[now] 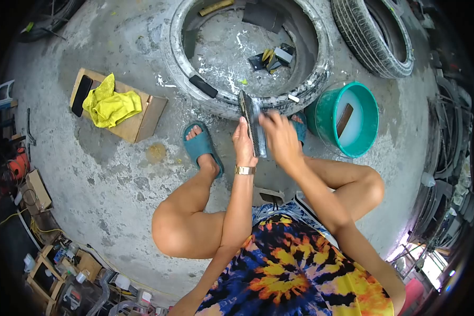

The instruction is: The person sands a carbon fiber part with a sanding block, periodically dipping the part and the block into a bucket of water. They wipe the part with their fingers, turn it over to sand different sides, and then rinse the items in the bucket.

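My left hand (pixel 242 143), with a watch at the wrist, grips a long, narrow dark panel (pixel 254 126) by its left edge. The panel stands roughly lengthwise in front of me, glossy along its right side. My right hand (pixel 280 138) is against the panel's right face with its fingers curled in, slightly blurred. Whatever is under those fingers is hidden. Just beyond the panel lies a tire (pixel 176 58) smeared with white residue. A black block (pixel 203 86) and a small white piece (pixel 293 98) rest on its near rim.
Right of the tire stands a green bucket (pixel 373 124) of cloudy water with a brown strip inside. Dark sheets and scraps (pixel 273 59) lie within the tire. A yellow cloth (pixel 110 102) and a phone (pixel 82 96) sit on a wooden box (pixel 150 120) at left. Another tire (pixel 361 39) is upper right.
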Demonstrator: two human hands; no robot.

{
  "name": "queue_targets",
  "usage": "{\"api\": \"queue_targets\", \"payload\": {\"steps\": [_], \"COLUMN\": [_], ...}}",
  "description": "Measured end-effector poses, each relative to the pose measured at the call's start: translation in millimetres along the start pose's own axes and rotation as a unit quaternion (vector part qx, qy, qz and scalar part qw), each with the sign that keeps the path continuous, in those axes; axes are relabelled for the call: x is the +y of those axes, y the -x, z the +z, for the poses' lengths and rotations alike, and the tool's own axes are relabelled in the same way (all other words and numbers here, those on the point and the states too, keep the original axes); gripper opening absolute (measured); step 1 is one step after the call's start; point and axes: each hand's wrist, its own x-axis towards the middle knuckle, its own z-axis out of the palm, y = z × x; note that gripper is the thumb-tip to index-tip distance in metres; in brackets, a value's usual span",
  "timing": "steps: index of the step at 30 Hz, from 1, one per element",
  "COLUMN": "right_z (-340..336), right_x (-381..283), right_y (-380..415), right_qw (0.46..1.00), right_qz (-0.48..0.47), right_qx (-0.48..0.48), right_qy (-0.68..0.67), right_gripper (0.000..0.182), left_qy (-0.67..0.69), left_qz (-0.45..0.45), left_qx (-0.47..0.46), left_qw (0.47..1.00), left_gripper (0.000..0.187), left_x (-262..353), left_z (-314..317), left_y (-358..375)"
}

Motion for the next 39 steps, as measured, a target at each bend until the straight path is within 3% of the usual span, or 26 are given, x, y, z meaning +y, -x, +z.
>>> {"api": "queue_targets", "payload": {"steps": [3,5,7,9,12,15,18,21,23,25,30,34,37,39], "right_z": [-2.3,13.9,9.7,-5.6,-21.2,-2.4,1.8,16.1,15.6,7.9,23.7,0.5,17.0,27.5], "right_x": [-3.2,10.0,16.1,18.0,13.2,-4.8,-5.6,-3.4,-8.5,-8.3,-6.9,-11.4,-0.8,-2.3], "right_y": [27.1,-12.0,-50.7,-65.9,-51.0,1.0,29.8,-22.8,1.5,43.3,-23.9,45.8,4.3,-31.4], "right_qw": [0.999,0.997,0.999,0.987,0.982,0.989,0.996,0.998,0.994,0.995,0.998,0.998,0.999,0.999], "right_qz": [0.003,-0.035,-0.001,0.039,0.055,0.058,-0.003,0.011,-0.011,0.017,-0.006,0.017,-0.013,-0.014], "right_qx": [-0.016,0.074,0.05,0.049,0.048,-0.01,0.058,0.021,0.069,0.032,0.033,-0.013,0.028,0.04], "right_qy": [-0.033,-0.007,-0.021,-0.15,-0.172,-0.137,-0.062,-0.064,-0.081,-0.094,-0.049,-0.054,-0.023,-0.032], "right_gripper": [0.035,0.035,0.03,0.025,0.026,0.021,0.018,0.022,0.024,0.023,0.031,0.034,0.034,0.032], "left_qy": [0.016,-0.029,0.011,-0.033,-0.021,-0.034,-0.023,-0.013,-0.012,-0.049,-0.041,-0.047,-0.068,-0.075], "left_qz": [-0.001,-0.001,0.017,0.091,0.119,0.113,0.105,0.108,0.114,0.09,0.109,0.083,0.139,0.128], "left_qx": [0.015,0.031,0.02,0.056,0.072,0.076,0.083,0.073,0.064,0.061,0.084,0.069,0.079,0.085], "left_qw": [1.0,0.999,1.0,0.994,0.99,0.99,0.991,0.991,0.991,0.993,0.99,0.993,0.985,0.985], "left_gripper": [0.032,0.032,0.032,0.038,0.035,0.033,0.031,0.032,0.034,0.039,0.036,0.036,0.035,0.034], "left_x": [-1.7,-4.6,-16.6,-22.8,-23.4,-23.8,-23.3,-21.7,-18.6,-21.5,-17.1,-18.9,-23.6,-30.8], "left_z": [5.5,5.0,4.1,6.0,8.4,4.5,8.5,12.0,9.5,1.9,12.0,3.5,8.9,2.5], "left_y": [-4.0,4.5,2.9,3.0,4.7,2.2,-2.0,2.0,2.5,-0.1,3.4,1.0,1.6,10.0]}}
